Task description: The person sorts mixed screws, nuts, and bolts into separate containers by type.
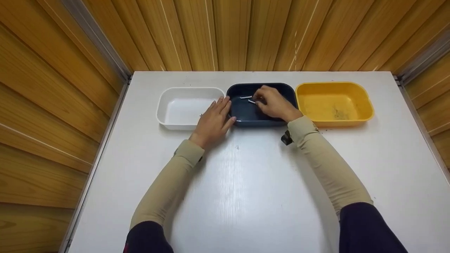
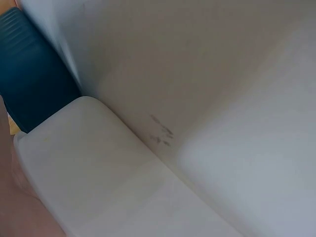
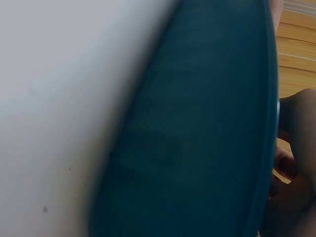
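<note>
My right hand [image 1: 272, 102] reaches into the dark blue tray [image 1: 260, 123], fingers curled and thumb and fingertips pinching at a thin shiny metal piece [image 1: 251, 101]. A second slim shiny piece [image 1: 246, 97] lies on the tray floor just left of those fingertips. Over the adjoining rims of the blue tray and the white tray [image 1: 175, 126], my left hand [image 1: 214, 121] rests with its fingers straight. In the right wrist view the blue tray's wall [image 3: 207, 118] hides most of the right hand [image 3: 301, 143].
A yellow tray [image 1: 337, 123] with dark smudges on its floor stands right of the blue one. All three trays sit in a row on a white table [image 1: 239, 196]. Wooden plank walls [image 1: 232, 35] rise behind and at both sides. A black wrist device [image 1: 286, 138] hangs by the right cuff.
</note>
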### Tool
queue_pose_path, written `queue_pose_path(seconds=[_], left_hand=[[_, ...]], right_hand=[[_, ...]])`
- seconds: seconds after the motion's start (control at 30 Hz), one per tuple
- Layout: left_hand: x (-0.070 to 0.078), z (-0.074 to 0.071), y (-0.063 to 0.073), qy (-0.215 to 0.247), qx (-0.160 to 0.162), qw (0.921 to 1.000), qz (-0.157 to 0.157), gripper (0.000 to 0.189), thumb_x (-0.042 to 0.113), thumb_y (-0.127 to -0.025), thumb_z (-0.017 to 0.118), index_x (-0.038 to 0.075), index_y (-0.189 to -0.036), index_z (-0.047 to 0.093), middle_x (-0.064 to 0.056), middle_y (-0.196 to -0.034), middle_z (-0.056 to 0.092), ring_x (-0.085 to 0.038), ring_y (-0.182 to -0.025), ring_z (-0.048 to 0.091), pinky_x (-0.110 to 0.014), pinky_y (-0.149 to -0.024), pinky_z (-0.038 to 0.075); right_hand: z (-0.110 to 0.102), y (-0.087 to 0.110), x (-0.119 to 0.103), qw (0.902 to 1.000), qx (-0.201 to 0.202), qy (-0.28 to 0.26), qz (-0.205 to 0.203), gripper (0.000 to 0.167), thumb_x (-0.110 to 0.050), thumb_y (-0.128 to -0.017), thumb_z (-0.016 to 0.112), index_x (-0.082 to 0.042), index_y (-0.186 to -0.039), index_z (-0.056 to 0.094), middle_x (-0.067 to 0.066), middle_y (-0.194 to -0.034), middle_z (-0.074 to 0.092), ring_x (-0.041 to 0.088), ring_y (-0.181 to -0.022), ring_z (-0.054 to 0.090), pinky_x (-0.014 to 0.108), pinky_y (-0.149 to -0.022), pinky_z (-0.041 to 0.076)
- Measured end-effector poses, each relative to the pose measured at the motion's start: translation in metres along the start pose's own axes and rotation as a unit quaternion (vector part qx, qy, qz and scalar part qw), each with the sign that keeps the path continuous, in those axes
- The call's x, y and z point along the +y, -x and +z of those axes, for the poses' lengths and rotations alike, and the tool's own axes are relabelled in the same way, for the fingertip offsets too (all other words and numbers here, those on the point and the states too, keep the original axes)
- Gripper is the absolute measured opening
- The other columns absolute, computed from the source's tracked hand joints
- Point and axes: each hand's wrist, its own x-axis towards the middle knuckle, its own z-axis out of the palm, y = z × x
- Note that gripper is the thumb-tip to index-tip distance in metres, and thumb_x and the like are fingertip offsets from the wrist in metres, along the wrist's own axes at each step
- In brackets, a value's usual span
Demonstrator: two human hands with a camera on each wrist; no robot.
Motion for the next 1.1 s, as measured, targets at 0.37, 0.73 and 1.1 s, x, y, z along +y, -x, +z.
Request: queue_pose_path(seconds=[0.37,0.73,1.1], left_hand=[[0.001,0.000,-0.001,-0.002,-0.010,0.9999,-0.002,0.072,0.051,-0.115,0.035,0.001,-0.167,0.031,-0.011,-0.178,0.024,-0.028,-0.167,0.018,-0.040,-0.137,0.010],[0.001,-0.001,-0.002,-0.020,-0.011,0.9997,-0.002,0.073,0.052,-0.115,0.032,0.001,-0.167,0.031,-0.010,-0.178,0.024,-0.028,-0.167,0.016,-0.042,-0.137,0.009],[0.003,-0.004,-0.003,-0.009,-0.002,0.9999,-0.008,0.072,0.052,-0.114,0.035,0.002,-0.167,0.033,-0.010,-0.178,0.025,-0.027,-0.168,0.011,-0.043,-0.137,0.009]], right_hand=[[-0.015,0.020,0.006,0.9993,0.030,-0.003,-0.020,0.017,-0.001,-0.099,0.068,0.006,-0.114,0.072,0.021,-0.111,0.067,0.037,-0.106,0.066,0.052,-0.099,0.056],[-0.037,0.055,0.018,0.9994,0.024,0.000,0.026,0.023,-0.009,-0.103,0.066,0.002,-0.123,0.070,0.017,-0.121,0.065,0.034,-0.114,0.062,0.053,-0.108,0.053],[-0.061,0.090,0.036,0.9976,0.061,0.033,0.006,0.021,-0.007,-0.101,0.067,0.005,-0.118,0.071,0.020,-0.114,0.065,0.039,-0.109,0.061,0.055,-0.104,0.050]])
